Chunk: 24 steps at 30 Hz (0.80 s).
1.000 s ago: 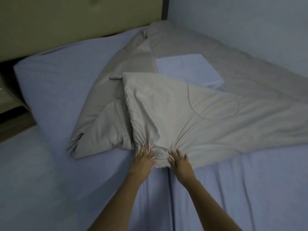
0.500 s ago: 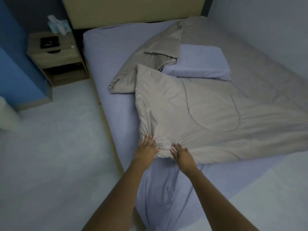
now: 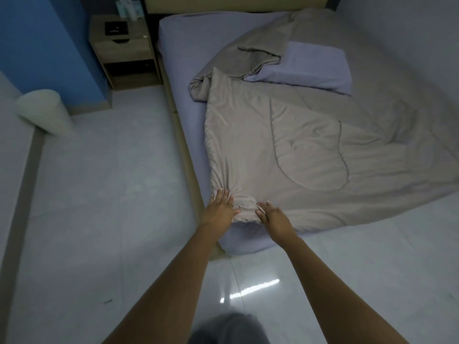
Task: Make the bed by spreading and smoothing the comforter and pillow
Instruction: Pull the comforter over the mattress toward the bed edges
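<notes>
A taupe comforter (image 3: pixel 310 150) lies rumpled and partly folded over on the bed, whose lavender sheet (image 3: pixel 188 58) shows along the left side. A lavender pillow (image 3: pixel 315 65) lies flat in the middle of the bed, its near edge tucked under the comforter's folds. My left hand (image 3: pixel 219 207) and my right hand (image 3: pixel 274 216) both grip the bunched near corner of the comforter at the bed's foot corner, the fabric gathered in creases between them.
A wooden nightstand (image 3: pixel 124 48) with a dark object on top stands left of the bed against a blue wall (image 3: pixel 44 45). A white cylinder (image 3: pixel 42 110) leans at the left. Glossy tiled floor (image 3: pixel 111 182) lies beside and below the bed. A tan headboard (image 3: pixel 236 3) runs along the far end.
I have stepped back from the bed with both hands still gripping the comforter corner, which has come toward the foot corner. The fold at the left has bunched up.
</notes>
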Motion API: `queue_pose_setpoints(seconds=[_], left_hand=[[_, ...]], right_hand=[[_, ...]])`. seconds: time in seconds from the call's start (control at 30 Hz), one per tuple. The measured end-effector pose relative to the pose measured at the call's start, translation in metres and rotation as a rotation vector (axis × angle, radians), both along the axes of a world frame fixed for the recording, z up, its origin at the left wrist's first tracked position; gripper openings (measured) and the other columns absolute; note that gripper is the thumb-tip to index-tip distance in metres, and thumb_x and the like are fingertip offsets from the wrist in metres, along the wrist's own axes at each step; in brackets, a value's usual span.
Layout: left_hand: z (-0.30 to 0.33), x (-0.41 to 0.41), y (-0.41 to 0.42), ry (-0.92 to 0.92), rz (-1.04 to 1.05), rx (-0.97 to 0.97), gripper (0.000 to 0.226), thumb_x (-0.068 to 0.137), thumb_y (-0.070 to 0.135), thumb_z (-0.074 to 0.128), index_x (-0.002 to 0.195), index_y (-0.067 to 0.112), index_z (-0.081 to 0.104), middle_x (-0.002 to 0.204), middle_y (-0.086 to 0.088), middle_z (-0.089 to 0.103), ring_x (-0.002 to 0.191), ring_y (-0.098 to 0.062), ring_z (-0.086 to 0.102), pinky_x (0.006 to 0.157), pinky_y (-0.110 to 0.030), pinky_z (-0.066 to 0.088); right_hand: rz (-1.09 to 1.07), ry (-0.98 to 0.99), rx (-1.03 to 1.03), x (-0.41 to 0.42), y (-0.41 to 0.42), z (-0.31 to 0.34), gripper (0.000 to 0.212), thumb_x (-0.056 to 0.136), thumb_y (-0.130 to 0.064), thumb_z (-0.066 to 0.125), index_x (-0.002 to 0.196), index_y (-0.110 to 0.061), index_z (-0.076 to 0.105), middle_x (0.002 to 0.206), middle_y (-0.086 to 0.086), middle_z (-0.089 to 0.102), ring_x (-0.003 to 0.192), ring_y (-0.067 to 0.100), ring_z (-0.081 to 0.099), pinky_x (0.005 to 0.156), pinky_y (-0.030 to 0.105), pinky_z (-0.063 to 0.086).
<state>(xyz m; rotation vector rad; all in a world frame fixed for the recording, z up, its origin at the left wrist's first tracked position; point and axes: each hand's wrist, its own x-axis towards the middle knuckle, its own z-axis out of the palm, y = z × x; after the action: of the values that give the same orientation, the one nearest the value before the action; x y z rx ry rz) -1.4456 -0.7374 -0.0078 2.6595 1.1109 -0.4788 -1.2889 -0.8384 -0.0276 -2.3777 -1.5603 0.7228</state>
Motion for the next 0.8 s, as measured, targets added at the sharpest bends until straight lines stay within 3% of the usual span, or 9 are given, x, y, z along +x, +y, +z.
queue_pose_setpoints(seconds=[0.2,0.43,0.57,0.7,0.8], left_hand=[[0.006,-0.033,-0.071,0.016,0.054,-0.025,0.062,0.103,0.042,0.026,0.152,0.006,0.017,0.161,-0.012,0.009,0.149,-0.026,0.003,0.119,-0.043,0.007],[-0.009,-0.061,-0.169,0.053,0.111,-0.079,0.061,0.103,0.042,0.024,0.153,0.008,0.016,0.162,-0.012,0.007,0.149,-0.025,0.003,0.119,-0.041,0.006],[-0.019,-0.07,-0.211,0.084,0.134,-0.077,0.062,0.103,0.044,0.023,0.154,0.011,0.011,0.162,-0.01,0.006,0.15,-0.025,0.0,0.119,-0.039,0.002],[-0.01,-0.069,-0.228,0.103,0.155,-0.021,0.061,0.104,0.041,0.02,0.154,0.007,0.008,0.162,-0.01,0.003,0.15,-0.024,-0.003,0.119,-0.038,-0.002],[0.004,-0.064,-0.231,0.092,0.149,-0.002,0.06,0.105,0.039,0.018,0.153,0.007,0.007,0.162,-0.01,0.002,0.15,-0.024,-0.005,0.119,-0.038,-0.002]], right_hand=[[0.071,0.022,0.025,-0.031,-0.069,0.013,0.04,0.102,-0.025,0.038,0.138,-0.008,0.046,0.141,0.013,0.049,0.136,0.027,0.039,0.107,0.034,0.029],[0.187,0.02,-0.065,-0.048,-0.153,-0.002,0.044,0.103,-0.03,0.034,0.142,-0.01,0.04,0.147,0.007,0.043,0.142,0.019,0.029,0.112,0.03,0.02],[0.31,-0.086,-0.184,-0.051,-0.191,-0.013,0.048,0.105,-0.03,0.023,0.149,-0.01,0.026,0.156,0.006,0.027,0.145,0.021,0.019,0.116,0.034,0.014],[0.298,-0.121,-0.247,-0.046,-0.213,-0.003,0.054,0.105,-0.031,0.02,0.152,-0.008,0.01,0.16,0.009,0.013,0.147,0.024,0.009,0.119,0.037,0.007],[0.292,-0.189,-0.249,-0.04,-0.215,0.011,0.056,0.104,-0.035,0.018,0.152,-0.006,0.008,0.16,0.01,0.011,0.148,0.026,0.007,0.119,0.038,0.006]])
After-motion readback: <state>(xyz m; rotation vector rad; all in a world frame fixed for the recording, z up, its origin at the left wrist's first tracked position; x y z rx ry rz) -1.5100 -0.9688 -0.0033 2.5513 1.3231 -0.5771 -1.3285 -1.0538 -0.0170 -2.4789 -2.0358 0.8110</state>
